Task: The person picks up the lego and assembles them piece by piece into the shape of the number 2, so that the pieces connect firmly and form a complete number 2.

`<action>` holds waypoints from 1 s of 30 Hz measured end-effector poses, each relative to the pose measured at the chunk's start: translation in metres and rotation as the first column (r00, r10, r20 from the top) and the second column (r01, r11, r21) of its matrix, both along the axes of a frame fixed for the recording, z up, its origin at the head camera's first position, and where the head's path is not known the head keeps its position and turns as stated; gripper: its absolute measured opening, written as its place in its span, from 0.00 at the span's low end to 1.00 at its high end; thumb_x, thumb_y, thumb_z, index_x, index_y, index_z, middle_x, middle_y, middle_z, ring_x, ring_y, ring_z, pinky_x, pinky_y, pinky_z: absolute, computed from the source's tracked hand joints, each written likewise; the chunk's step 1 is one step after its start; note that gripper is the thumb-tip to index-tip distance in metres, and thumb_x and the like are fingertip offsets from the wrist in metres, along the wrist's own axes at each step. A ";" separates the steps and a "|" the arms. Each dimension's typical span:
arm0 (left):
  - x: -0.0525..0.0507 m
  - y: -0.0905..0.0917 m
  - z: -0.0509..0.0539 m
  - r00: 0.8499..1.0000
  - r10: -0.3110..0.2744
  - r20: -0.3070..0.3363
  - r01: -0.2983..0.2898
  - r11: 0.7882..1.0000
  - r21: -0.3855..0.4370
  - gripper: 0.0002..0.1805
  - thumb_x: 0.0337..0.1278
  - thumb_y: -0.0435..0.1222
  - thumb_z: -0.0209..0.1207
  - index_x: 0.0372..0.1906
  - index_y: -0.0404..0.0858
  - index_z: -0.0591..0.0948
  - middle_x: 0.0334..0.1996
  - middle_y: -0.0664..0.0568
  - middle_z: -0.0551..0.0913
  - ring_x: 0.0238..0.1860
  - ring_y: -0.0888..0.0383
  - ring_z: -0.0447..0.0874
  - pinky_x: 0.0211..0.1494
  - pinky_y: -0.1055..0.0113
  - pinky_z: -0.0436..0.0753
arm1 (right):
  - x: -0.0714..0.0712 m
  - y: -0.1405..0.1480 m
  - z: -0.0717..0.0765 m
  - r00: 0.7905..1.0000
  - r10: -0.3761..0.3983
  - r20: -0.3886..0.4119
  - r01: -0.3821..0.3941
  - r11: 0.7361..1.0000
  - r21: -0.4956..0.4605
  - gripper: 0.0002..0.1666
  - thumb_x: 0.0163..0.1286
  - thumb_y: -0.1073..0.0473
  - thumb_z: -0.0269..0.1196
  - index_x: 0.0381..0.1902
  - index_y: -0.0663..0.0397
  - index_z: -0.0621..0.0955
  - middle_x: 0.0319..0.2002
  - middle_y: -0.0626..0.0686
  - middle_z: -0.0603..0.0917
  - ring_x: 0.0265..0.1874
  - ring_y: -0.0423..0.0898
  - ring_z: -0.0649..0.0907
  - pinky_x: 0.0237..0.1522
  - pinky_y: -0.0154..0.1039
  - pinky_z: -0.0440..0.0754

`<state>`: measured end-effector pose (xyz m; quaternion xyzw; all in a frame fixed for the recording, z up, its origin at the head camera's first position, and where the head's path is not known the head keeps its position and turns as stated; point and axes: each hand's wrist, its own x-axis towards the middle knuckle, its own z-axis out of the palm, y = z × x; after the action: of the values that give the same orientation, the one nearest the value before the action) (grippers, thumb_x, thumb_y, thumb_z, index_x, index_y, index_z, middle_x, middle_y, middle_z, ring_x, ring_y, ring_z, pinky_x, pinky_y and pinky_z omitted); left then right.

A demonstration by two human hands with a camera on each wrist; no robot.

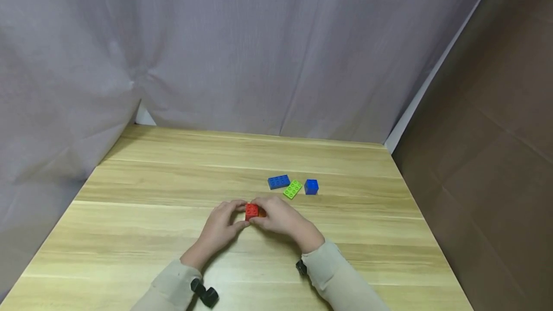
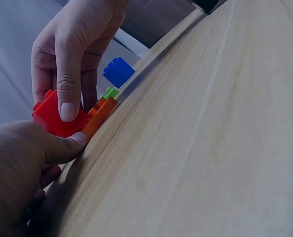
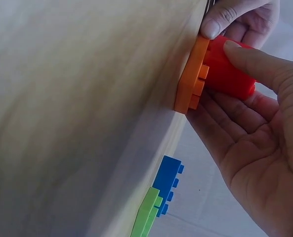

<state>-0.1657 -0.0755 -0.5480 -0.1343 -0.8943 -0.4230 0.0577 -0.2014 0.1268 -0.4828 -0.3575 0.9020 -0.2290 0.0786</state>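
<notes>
A red block (image 1: 252, 210) stands on one end of a flat orange brick (image 3: 189, 79), whose other studs show bare in the right wrist view. The right hand (image 1: 281, 216) pinches the red block between thumb and fingers, thumb on its near side. At the brick's left end, the left hand (image 1: 219, 227) grips the orange brick (image 2: 100, 117), its thumb at the edge beside the red block (image 2: 60, 116). Whether the red block is fully seated on the studs cannot be told. The left hand's fingertips are partly hidden.
Beyond the hands on the wooden table (image 1: 129, 196) lie a flat blue brick (image 1: 279, 182), a lime green brick (image 1: 292, 189) close beside it, and a taller blue block (image 1: 311, 186) to their right. Grey cloth (image 1: 242, 52) hangs behind the table.
</notes>
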 end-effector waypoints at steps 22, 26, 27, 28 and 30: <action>-0.004 -0.005 -0.001 0.999 -0.030 -0.037 0.032 0.999 0.038 0.25 0.51 0.47 0.74 0.55 0.45 0.85 0.50 0.56 0.86 0.54 0.56 0.80 0.61 0.53 0.78 | -0.001 -0.003 0.003 1.000 -0.006 0.013 0.006 1.000 0.005 0.17 0.68 0.52 0.70 0.51 0.52 0.84 0.32 0.39 0.80 0.31 0.37 0.78 0.34 0.30 0.78; -0.011 -0.009 0.001 0.999 -0.051 -0.013 0.051 0.998 0.034 0.24 0.50 0.47 0.75 0.54 0.46 0.86 0.50 0.57 0.86 0.54 0.56 0.80 0.61 0.54 0.78 | -0.003 -0.004 0.004 0.999 -0.008 0.032 0.008 1.000 0.002 0.17 0.68 0.53 0.70 0.52 0.52 0.84 0.32 0.39 0.80 0.31 0.37 0.78 0.34 0.30 0.78; -0.012 -0.009 0.001 0.998 -0.056 -0.005 0.056 0.998 0.030 0.24 0.50 0.46 0.75 0.53 0.45 0.86 0.50 0.57 0.86 0.54 0.56 0.80 0.62 0.54 0.78 | -0.003 -0.004 0.004 0.999 -0.006 0.036 0.007 1.000 -0.001 0.17 0.68 0.53 0.70 0.51 0.52 0.84 0.32 0.39 0.80 0.31 0.37 0.78 0.34 0.30 0.78; -0.013 -0.010 0.001 0.998 -0.060 -0.002 0.060 0.998 0.027 0.23 0.50 0.46 0.75 0.53 0.45 0.86 0.49 0.57 0.86 0.54 0.56 0.81 0.62 0.53 0.78 | -0.003 -0.005 0.004 0.999 -0.003 0.039 0.003 1.000 -0.003 0.16 0.68 0.53 0.70 0.51 0.51 0.84 0.32 0.39 0.80 0.30 0.37 0.78 0.33 0.30 0.78; -0.012 -0.011 0.003 0.998 -0.061 0.010 0.061 0.998 0.022 0.23 0.49 0.45 0.76 0.52 0.45 0.86 0.49 0.57 0.86 0.54 0.55 0.81 0.62 0.53 0.78 | -0.002 -0.006 0.003 0.999 0.004 0.045 -0.004 1.000 -0.005 0.15 0.68 0.54 0.69 0.50 0.51 0.83 0.31 0.39 0.79 0.29 0.36 0.77 0.31 0.30 0.78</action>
<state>-0.1778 -0.0862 -0.5453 -0.1587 -0.8853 -0.4351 0.0415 -0.2037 0.1210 -0.4797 -0.3544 0.8986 -0.2391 0.0986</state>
